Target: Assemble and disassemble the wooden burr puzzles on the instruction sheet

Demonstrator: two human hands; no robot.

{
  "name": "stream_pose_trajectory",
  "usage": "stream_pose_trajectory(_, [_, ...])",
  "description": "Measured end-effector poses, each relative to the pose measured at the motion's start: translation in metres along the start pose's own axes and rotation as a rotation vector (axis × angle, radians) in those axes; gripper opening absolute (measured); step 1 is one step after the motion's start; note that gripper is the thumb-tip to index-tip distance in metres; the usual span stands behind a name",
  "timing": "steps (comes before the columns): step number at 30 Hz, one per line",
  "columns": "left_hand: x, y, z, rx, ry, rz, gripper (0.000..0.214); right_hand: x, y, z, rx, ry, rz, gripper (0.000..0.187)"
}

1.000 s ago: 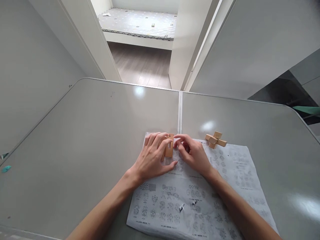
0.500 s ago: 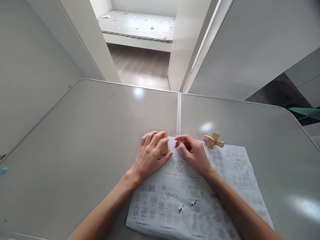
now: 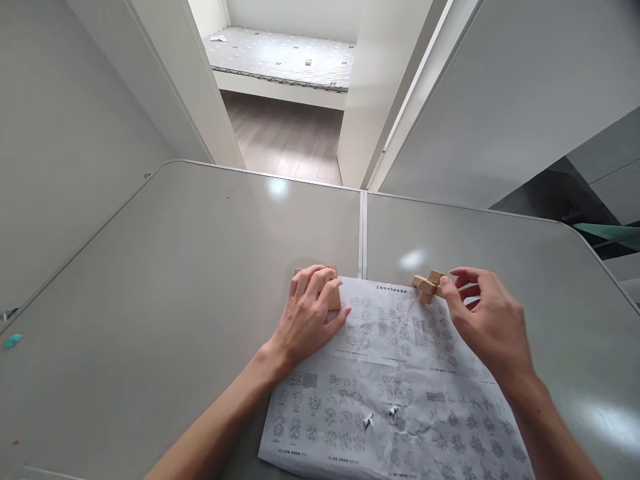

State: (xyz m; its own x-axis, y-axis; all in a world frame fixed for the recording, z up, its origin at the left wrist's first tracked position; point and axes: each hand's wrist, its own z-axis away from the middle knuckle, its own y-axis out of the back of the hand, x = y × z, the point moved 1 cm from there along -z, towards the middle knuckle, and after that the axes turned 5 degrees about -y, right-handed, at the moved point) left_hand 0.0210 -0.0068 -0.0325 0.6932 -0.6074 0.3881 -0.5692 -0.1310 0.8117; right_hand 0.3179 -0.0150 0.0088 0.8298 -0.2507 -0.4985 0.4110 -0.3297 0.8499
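Note:
My left hand [image 3: 309, 313] lies over a flat wooden piece [image 3: 334, 300] at the paper's upper left edge. Its fingers drape across the wood and its thumb sticks out over the paper, apart from the fingers. Most of the wood is hidden under the hand. At the top edge of the printed sheet [image 3: 360, 380] sits a wooden interlocking burr puzzle [image 3: 426, 287], with sticks crossing in several directions. My right hand [image 3: 483, 313] is at its right side, thumb and curved fingers apart. The thumb tip overlaps the puzzle's right stick; whether it touches cannot be made out.
The creased sheet, with two small torn spots, lies on a grey table [image 3: 200, 300] with a metal seam [image 3: 363, 233]. A teal scrap [image 3: 13, 341] lies at the far left. Beyond the table, an open door [image 3: 385, 100] leads towards a bed [image 3: 280, 57].
My right hand has moved right, from above the paper's middle to the burr puzzle's side, and its fingers have spread. My left hand stays on the wooden piece. The camera view has shifted slightly.

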Motion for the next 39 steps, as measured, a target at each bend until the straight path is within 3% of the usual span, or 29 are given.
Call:
stream_pose_trajectory(5, [0.000,0.001,-0.001,0.023,-0.009,0.011,0.030,0.015,-0.007,-0.001,-0.163,-0.053,0.045,0.039])
stream_pose_trajectory(8, [0.000,0.001,-0.001,0.057,-0.040,0.027,0.027,0.003,-0.006,0.005,-0.119,0.004,-0.043,0.043])
stream_pose_trajectory(11, [0.001,0.002,-0.001,0.116,-0.113,0.064,0.028,-0.021,-0.003,0.016,-0.036,0.148,-0.125,0.041])
stream_pose_trajectory(14, [0.005,0.005,0.001,0.130,-0.141,0.142,0.041,-0.048,-0.003,0.033,0.004,0.330,-0.205,0.032])
stream_pose_trajectory(19, [0.020,0.007,0.008,0.063,0.025,0.444,0.081,-0.084,-0.004,0.064,0.008,0.524,-0.343,0.013])
stream_pose_trajectory(21, [0.027,0.007,0.011,-0.017,0.098,0.597,0.086,-0.093,-0.002,0.073,-0.110,0.508,-0.430,0.013])
stream_pose_trajectory(24, [0.036,0.008,0.012,-0.085,0.207,0.825,0.057,-0.099,0.005,0.081,-0.340,0.429,-0.568,0.020])
stream_pose_trajectory(26, [0.040,0.011,0.011,-0.076,0.295,1.006,0.050,-0.100,0.011,0.082,-0.444,0.380,-0.636,0.021])
stream_pose_trajectory(31, [0.045,0.015,0.010,-0.003,0.487,1.311,0.060,-0.100,0.013,0.074,-0.567,0.200,-0.600,0.022])
stream_pose_trajectory(36, [0.047,0.011,0.014,-0.042,0.400,1.412,0.063,-0.102,0.004,0.074,-0.914,0.193,-0.586,0.033])
stream_pose_trajectory(39, [0.046,0.008,0.014,-0.095,0.341,1.415,0.062,-0.100,0.003,0.076,-0.991,0.178,-0.645,0.037])
